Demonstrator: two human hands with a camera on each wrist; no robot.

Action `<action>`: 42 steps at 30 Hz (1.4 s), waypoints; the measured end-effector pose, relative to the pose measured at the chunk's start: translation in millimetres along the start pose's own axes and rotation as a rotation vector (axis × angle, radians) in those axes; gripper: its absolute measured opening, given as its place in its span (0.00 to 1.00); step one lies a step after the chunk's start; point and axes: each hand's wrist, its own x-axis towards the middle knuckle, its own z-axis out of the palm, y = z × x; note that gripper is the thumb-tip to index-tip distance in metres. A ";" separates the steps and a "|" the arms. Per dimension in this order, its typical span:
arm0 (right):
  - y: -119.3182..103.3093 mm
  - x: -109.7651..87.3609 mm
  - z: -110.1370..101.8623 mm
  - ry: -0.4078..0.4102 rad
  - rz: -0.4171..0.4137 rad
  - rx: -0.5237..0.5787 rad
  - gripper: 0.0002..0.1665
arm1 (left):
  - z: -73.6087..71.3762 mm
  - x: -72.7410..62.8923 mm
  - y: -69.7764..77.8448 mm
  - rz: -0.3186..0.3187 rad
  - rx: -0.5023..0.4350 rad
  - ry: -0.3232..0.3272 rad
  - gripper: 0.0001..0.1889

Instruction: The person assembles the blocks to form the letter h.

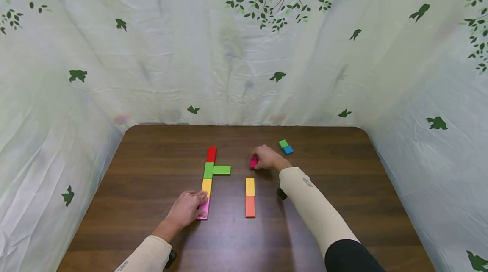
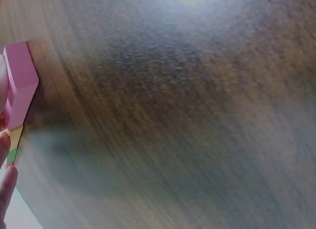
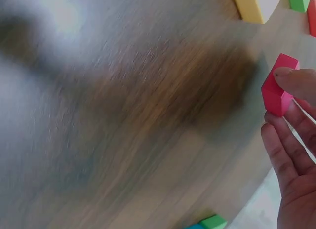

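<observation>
In the head view, my left hand (image 1: 187, 207) is at the near end of a line of blocks, its thumb and fingers on the pink block (image 1: 204, 210). Beyond that block lie a yellow block (image 1: 206, 186), a green block (image 1: 208, 170) and a red block (image 1: 211, 154). A second green block (image 1: 222, 170) juts right from the line. My right hand (image 1: 267, 157) pinches a magenta block (image 3: 280, 88) between thumb and fingers, to the right of the line. The thumb lies across that block's upper face in the right wrist view.
Another yellow block (image 1: 250, 186) and an orange block (image 1: 250, 207) lie end to end nearer the front. Behind the right hand sit a small green block (image 1: 283, 143) and a blue block (image 1: 288, 150), touching. A leaf-printed white curtain (image 1: 236, 90) hangs behind the wooden table (image 1: 160, 149).
</observation>
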 end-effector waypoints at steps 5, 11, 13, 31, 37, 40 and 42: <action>-7.0 1.1 1.5 -0.004 0.004 0.014 0.13 | -1.0 0.6 0.6 -0.010 -0.012 -0.009 0.27; -15.6 1.9 7.3 -0.013 0.023 0.005 0.14 | 0.4 1.8 0.3 0.015 -0.009 0.010 0.28; -19.7 1.1 9.1 -0.007 0.014 0.008 0.14 | 0.2 2.1 0.7 0.006 -0.014 0.006 0.29; -50.5 11.8 16.4 -0.037 0.041 0.039 0.09 | -2.2 3.8 2.1 -0.021 0.006 -0.028 0.28; -54.0 13.9 23.3 -0.005 0.059 0.034 0.11 | -3.9 2.9 2.3 -0.019 -0.006 -0.022 0.29; -54.7 13.3 26.1 0.004 0.059 0.040 0.12 | -3.6 2.1 2.0 -0.010 0.002 -0.016 0.29; -55.4 13.1 27.5 0.012 0.052 0.041 0.12 | -3.4 1.2 1.7 -0.006 0.003 -0.012 0.28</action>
